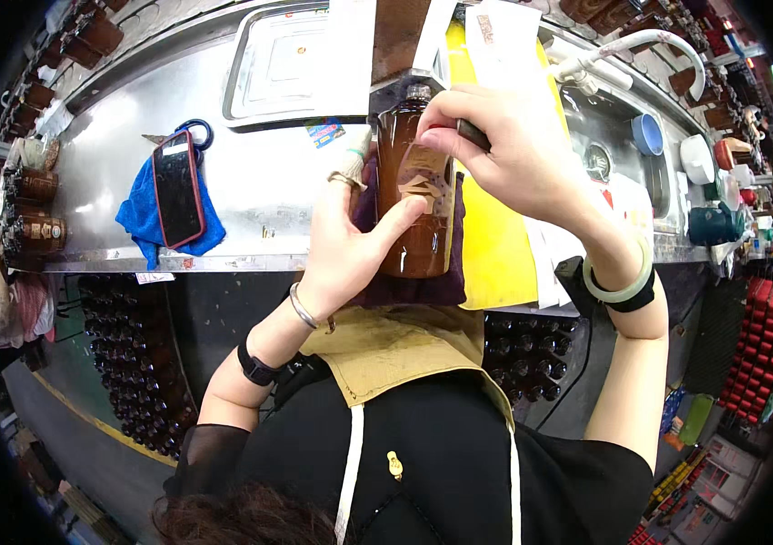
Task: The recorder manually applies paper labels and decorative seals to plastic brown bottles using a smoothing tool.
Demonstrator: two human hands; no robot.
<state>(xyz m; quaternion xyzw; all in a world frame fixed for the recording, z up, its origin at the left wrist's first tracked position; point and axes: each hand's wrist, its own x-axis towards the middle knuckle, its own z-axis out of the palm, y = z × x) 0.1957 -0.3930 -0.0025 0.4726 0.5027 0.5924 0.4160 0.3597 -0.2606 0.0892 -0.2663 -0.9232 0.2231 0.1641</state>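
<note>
A brown glass bottle [424,250] with a pale stencil-like label [424,177] lies neck away from me on a dark purple cloth [404,291]. My left hand [347,243] steadies its left side, thumb pressed on the label's lower part; one finger wears a whitish wrap [353,162]. Over the bottle's upper right, my right hand [504,150] is closed around a short dark handle [473,134]. The handle's working end is hidden by my fingers, so I cannot tell what tool it is.
To the left, a red-edged phone [177,191] lies on a blue cloth [136,213] beside a blue tape-like ring [197,134]. A metal tray [259,64] is at the back. Yellow sheet material [500,254] lies right of the bottle, then a sink with a faucet [641,38] and a blue cup [647,134].
</note>
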